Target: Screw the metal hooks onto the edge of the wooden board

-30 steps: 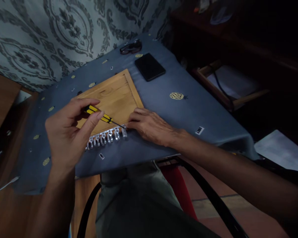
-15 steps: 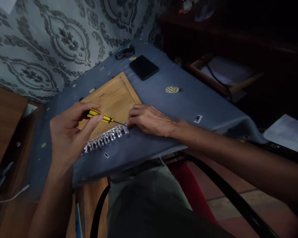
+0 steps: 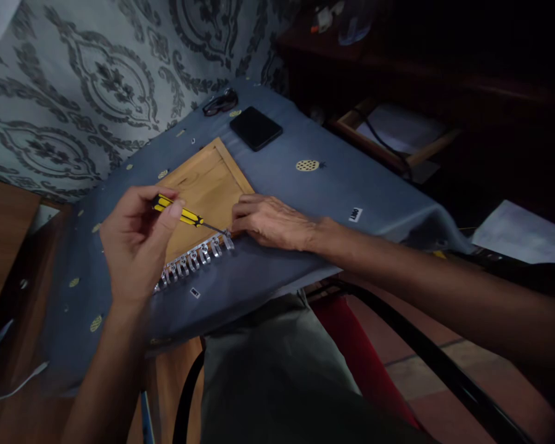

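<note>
My left hand is closed around a screwdriver with a yellow and black handle. Its thin shaft slants down to the right, and the tip meets the end of a metal strip of hooks. That strip runs along the near edge of a wooden board with a raised rim. At the board's right corner, beside the screwdriver tip, my right hand is curled closed on the board. Its fingertips are partly hidden. Several shiny hooks point toward me, and my left hand covers the strip's left end.
A blue patterned cloth covers the table. Behind the board lie a black phone and dark glasses. Patterned wallpaper rises at the back left. Papers sit in an open drawer to the right.
The whole view has shifted slightly, moving the table items left. My left hand has turned a little around the screwdriver; its tip stays at the strip's end. My right hand keeps its place on the board.
</note>
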Demonstrator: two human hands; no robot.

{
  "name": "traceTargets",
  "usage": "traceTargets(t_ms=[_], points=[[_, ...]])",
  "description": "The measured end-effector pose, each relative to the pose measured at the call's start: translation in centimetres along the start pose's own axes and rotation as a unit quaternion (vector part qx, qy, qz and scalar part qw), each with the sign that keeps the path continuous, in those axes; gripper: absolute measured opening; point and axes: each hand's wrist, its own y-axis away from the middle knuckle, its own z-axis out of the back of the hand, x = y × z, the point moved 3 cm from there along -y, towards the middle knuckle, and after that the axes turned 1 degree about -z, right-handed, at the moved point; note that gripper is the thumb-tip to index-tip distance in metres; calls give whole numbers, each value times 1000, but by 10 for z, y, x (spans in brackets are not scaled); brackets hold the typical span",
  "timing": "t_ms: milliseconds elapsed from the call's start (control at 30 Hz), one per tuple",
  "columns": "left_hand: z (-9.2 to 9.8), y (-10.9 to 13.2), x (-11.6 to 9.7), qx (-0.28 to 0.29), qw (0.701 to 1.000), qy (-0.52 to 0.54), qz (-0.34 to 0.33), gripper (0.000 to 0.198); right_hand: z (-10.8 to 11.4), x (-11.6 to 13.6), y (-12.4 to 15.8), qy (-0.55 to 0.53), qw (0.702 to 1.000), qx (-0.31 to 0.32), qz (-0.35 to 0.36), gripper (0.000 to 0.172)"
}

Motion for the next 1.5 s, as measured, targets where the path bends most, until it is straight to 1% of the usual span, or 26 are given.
traceTargets(t_ms=[67,133,167,300,400,533,633,700,767,867,933,967,1067,1200,1333,1400,1500], points=[[-12,1,0,-7,995,90,44,12,-1,0,0,5,1000,4,3,30],[-26,3,-3,-20,981,170,87,16,-2,1,1,10,1000,6,4,30],[-32,3,-5,-31,976,190,101,21,-2,1,1,11,1000,7,2,29],[-52,-1,-12,-86,969,198,124,42,0,3,2,14,1000,18,-14,28],[-59,-6,-11,-103,966,204,117,49,2,5,2,18,999,26,-16,28],[-59,-12,-4,-82,961,230,128,49,2,5,2,25,1000,17,-10,27],[-56,-14,-1,-52,960,246,125,41,1,5,1,21,999,22,-11,28],[-54,-12,-1,-43,961,240,130,36,2,5,1,17,999,35,-17,28],[-53,-10,-2,-58,960,233,145,32,3,6,0,16,999,46,-23,27],[-53,-6,-6,-105,955,228,156,30,5,7,0,16,998,52,-27,27],[-53,-5,-9,-114,956,224,154,29,5,7,0,14,998,50,-29,27],[-53,-6,-9,-108,958,218,154,28,5,6,0,12,998,49,-29,27],[-52,-10,-4,-81,964,191,168,30,4,5,0,6,999,44,-26,27],[-49,-16,6,-70,968,179,159,36,3,5,1,7,999,34,-16,27],[-51,-19,4,-49,972,182,141,40,3,5,2,11,1000,27,-12,28],[-54,-18,-1,-55,969,192,143,43,3,4,2,9,1000,24,-13,28],[-56,-15,-7,-101,951,214,198,51,2,4,2,4,1000,24,-12,27]])
